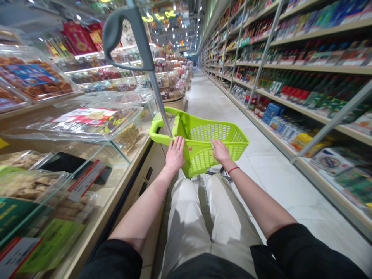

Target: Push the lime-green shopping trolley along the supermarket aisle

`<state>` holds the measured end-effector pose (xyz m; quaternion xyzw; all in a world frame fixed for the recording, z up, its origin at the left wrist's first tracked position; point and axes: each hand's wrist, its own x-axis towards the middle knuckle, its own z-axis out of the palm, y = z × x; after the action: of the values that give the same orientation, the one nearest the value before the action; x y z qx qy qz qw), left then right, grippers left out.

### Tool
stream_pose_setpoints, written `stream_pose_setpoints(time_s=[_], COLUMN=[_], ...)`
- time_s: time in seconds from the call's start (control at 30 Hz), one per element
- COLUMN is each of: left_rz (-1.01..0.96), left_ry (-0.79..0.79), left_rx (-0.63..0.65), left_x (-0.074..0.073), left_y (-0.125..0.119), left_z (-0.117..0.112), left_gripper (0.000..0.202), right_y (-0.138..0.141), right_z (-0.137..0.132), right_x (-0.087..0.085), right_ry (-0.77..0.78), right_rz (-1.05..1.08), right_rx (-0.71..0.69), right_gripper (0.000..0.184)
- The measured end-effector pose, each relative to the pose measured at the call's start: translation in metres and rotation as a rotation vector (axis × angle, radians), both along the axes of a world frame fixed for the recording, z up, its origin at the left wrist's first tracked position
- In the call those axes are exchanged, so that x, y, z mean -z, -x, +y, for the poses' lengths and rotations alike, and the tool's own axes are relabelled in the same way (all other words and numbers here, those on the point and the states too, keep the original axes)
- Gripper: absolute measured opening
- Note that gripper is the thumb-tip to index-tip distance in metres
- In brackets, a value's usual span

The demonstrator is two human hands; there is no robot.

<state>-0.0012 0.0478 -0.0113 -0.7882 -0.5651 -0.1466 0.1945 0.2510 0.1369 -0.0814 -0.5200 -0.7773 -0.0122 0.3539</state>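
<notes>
A lime-green rolling shopping basket (200,144) with slotted sides stands just in front of my knees. From its left end rises a metal pole (160,99) topped by a grey loop handle (148,48). My left hand (175,155) lies on the near rim beside the pole's foot, its fingers stretched out and close together. Further right, my right hand (221,151) grips the same rim with curled fingers; its fingertips are partly hidden. Part of the basket's inside shows and looks bare; the near wall hides the rest.
Glass-edged display counters (116,151) with clear packs of snacks (94,118) run close along my left. Tall shelves (305,68) of bottles and packets line the right side. Between them a pale tiled aisle (200,93) stretches ahead.
</notes>
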Motion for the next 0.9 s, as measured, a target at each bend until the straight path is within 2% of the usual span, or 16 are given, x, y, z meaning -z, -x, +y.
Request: stream_pose_setpoints(time_s=[0.13,0.2,0.3,0.43,0.53,0.63,0.77,0.83,0.9], left_rz=[-0.008,-0.007,-0.009,-0.017,-0.014,-0.009,-0.028,-0.049,-0.05], left_ry=[-0.003,-0.011,-0.03,-0.03,-0.024,-0.022,-0.034,-0.047,-0.046], left_rx=[0.008,0.005,-0.006,-0.013,-0.007,0.001,-0.008,-0.038,-0.058], left_x=[-0.001,0.0,0.002,0.004,0.003,0.002,0.003,0.004,0.006], left_y=[0.001,-0.001,-0.005,-0.006,-0.002,0.003,0.001,-0.007,-0.018], left_z=[0.002,0.002,0.002,0.003,0.002,0.001,0.0,0.001,0.003], left_gripper=[0.081,0.08,0.079,0.078,0.079,0.08,0.078,0.077,0.076], right_y=[-0.027,-0.03,-0.011,0.034,0.042,0.015,-0.039,-0.051,-0.046], right_z=[0.003,0.004,0.004,0.003,0.003,0.005,0.01,0.012,0.012], right_x=[0.005,0.004,-0.002,-0.012,-0.014,-0.009,-0.001,0.001,0.0], right_ry=[0.009,0.022,0.035,0.005,-0.016,-0.008,0.049,0.067,0.075], right_rz=[0.013,0.027,0.049,0.074,0.048,-0.006,-0.016,-0.006,-0.001], right_rx=[0.081,0.133,0.131,-0.001,-0.062,-0.054,0.089,0.133,0.136], right_gripper=[0.061,0.06,0.056,0.058,0.06,0.059,0.055,0.055,0.055])
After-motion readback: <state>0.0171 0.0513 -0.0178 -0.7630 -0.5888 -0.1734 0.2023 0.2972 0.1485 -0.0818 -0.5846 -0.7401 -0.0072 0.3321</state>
